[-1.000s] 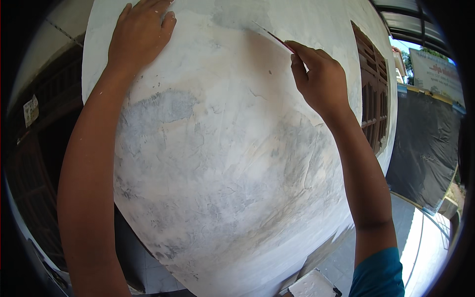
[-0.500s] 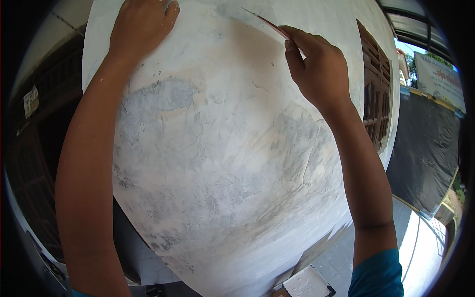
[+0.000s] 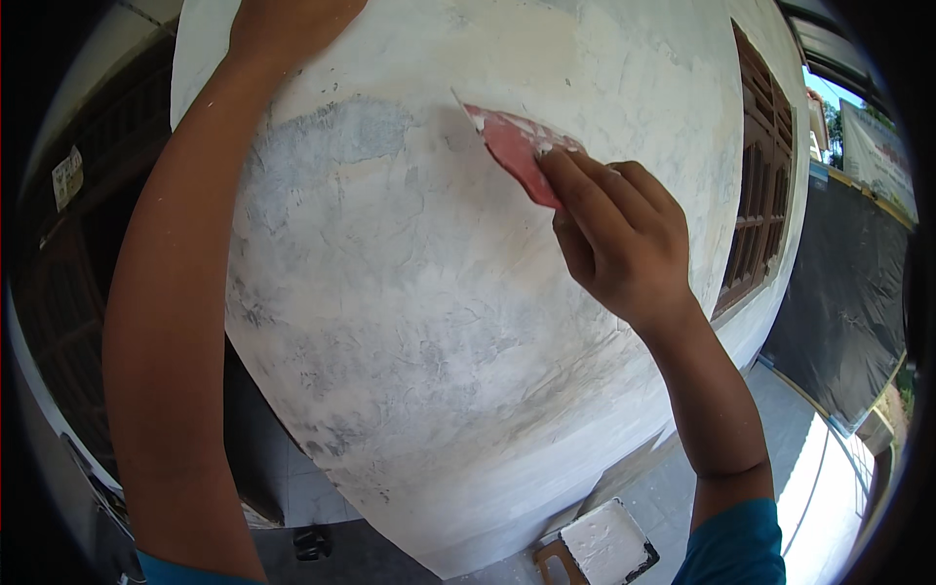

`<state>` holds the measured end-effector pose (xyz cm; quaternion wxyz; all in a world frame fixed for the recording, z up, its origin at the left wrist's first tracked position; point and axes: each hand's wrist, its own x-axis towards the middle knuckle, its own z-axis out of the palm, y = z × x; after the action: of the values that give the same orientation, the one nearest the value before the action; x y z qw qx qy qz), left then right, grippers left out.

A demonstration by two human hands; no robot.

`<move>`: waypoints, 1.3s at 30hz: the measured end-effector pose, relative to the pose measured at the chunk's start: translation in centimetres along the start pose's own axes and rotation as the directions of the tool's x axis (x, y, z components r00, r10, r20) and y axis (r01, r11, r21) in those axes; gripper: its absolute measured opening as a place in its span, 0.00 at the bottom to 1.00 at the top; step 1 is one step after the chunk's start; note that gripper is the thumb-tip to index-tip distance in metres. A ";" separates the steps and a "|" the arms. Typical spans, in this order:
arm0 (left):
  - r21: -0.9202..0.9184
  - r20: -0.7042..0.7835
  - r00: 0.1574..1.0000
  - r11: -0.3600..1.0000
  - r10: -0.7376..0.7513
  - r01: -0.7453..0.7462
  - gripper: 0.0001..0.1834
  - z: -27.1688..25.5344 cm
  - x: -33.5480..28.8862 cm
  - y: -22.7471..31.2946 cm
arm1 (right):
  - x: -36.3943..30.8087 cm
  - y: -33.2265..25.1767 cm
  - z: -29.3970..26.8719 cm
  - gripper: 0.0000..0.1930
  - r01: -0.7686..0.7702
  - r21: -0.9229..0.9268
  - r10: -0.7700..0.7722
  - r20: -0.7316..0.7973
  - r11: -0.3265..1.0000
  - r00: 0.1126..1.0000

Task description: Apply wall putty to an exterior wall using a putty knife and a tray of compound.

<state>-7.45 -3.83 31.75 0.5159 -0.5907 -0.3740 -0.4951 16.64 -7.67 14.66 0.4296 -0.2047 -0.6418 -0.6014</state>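
1. The scraper (image 3: 517, 154) is a thin, flat piece of reddish-pink colour, with a curved lower side and a pale, pointed far corner. White paste is smeared on its surface. It is in front of the upper middle part of the wall, tilted; I cannot say if its edge touches the plaster.
2. The right hand (image 3: 624, 229) holds this scraper in a narrow grip, the thumb below and the fingers bent over the near end.
3. The left hand (image 3: 297, 27) is at the top edge of the view, near the left side of the wall. Its fingers are cut off, so I cannot say if they are spread or closed.
4. The wall (image 3: 409, 283) is coated unevenly: white and cream layers, cloudy grey patches, small pits and fine wrinkled ridges.
5. Below, on the smooth grey floor (image 3: 673, 492), stands a squarish tray (image 3: 650, 559) with a dark corner, filled with thick white paste (image 3: 603, 539). A brown, frame-like object (image 3: 558, 567) lies just beside it.
6. To the right, a brown slatted window (image 3: 763, 166) is set in the wall, and farther away a black, creased sheet (image 3: 838, 292) hangs.
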 end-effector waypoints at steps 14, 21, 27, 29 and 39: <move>0.035 0.012 0.999 0.999 0.031 -0.031 0.23 1.3 -0.3 0.3 | -10.1 -10.5 -1.7 0.16 0.075 0.346 -0.177 0.274 0.935 0.945; 0.026 0.062 0.998 1.000 0.001 -0.002 0.25 -0.7 -1.5 1.4 | -1.8 1.3 2.7 0.19 -0.210 -0.060 0.209 -0.017 0.976 0.978; 0.130 0.222 0.975 0.990 0.027 -0.058 0.31 -0.9 -5.5 1.9 | -10.4 -12.0 1.1 0.15 0.104 0.153 -0.130 0.172 0.983 0.976; 0.154 0.240 0.968 0.982 0.068 -0.108 0.34 -0.5 -6.8 2.1 | -11.8 -13.8 -0.8 0.15 0.157 0.354 -0.254 0.247 0.922 0.935; 0.097 0.249 0.952 0.973 0.179 -0.209 0.36 0.6 -13.9 2.4 | -4.6 -3.4 1.8 0.19 -0.138 0.035 0.137 0.045 0.990 0.990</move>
<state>-8.22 -2.70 17.66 0.5486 -0.6471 -0.4027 -0.3437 15.91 -5.44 9.12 0.4600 -0.2531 -0.6466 -0.5534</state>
